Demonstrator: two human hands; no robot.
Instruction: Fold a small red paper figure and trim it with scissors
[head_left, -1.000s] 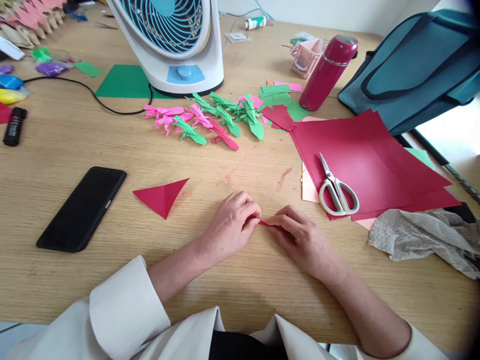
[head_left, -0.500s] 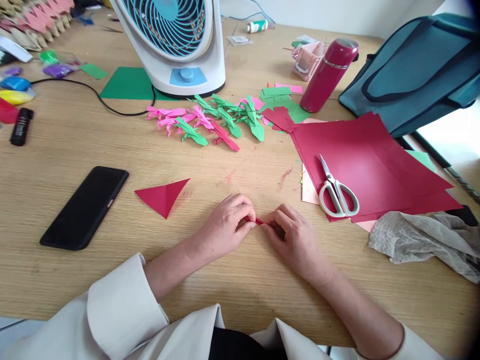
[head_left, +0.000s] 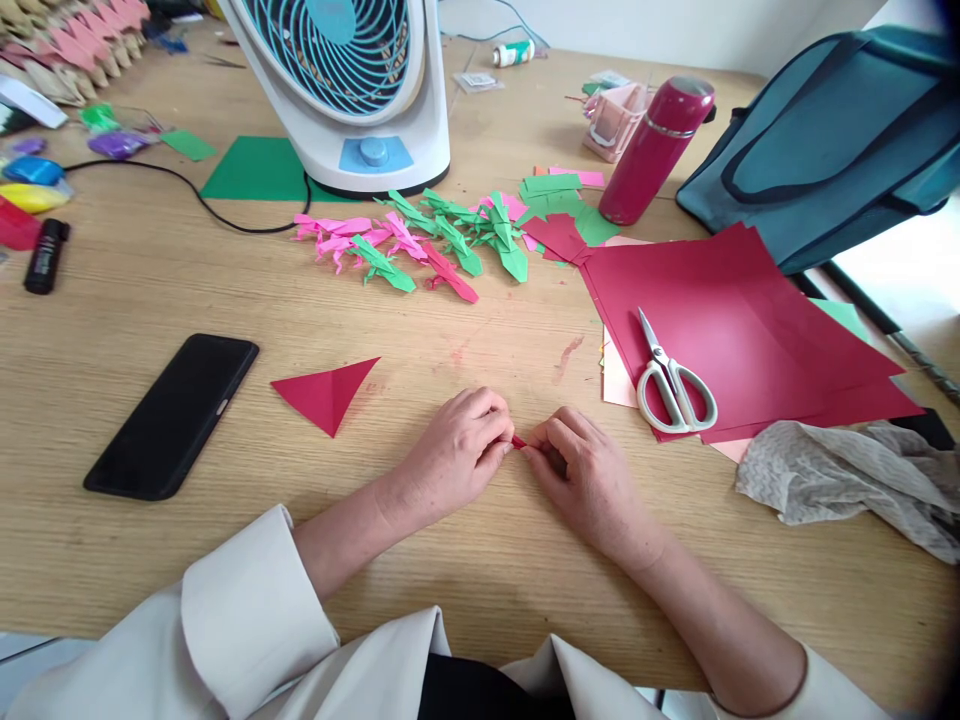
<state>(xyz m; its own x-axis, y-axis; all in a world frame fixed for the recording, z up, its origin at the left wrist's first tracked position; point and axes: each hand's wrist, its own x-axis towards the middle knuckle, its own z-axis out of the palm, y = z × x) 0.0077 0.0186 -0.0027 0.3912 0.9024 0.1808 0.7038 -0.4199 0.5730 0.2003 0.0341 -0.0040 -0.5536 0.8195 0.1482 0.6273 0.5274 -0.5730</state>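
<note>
My left hand (head_left: 457,455) and my right hand (head_left: 585,480) meet low on the wooden table (head_left: 480,340), fingers pinched together on a small folded red paper piece (head_left: 518,441). Only a sliver of that paper shows between the fingertips; the rest is hidden under the fingers. A red folded paper triangle (head_left: 325,393) lies flat to the left of my left hand. Red paper sheets (head_left: 750,320) lie to the right with white-handled scissors (head_left: 673,380) on them.
A black phone (head_left: 172,415) lies at the left. Folded pink and green paper figures (head_left: 420,240) sit beyond my hands, in front of a white fan (head_left: 352,90). A maroon flask (head_left: 652,145), a teal bag (head_left: 832,130) and a grey cloth (head_left: 847,475) are on the right.
My hands have drawn closer together, so less of the red paper shows between them. The view has shifted slightly; nothing else on the table has moved.
</note>
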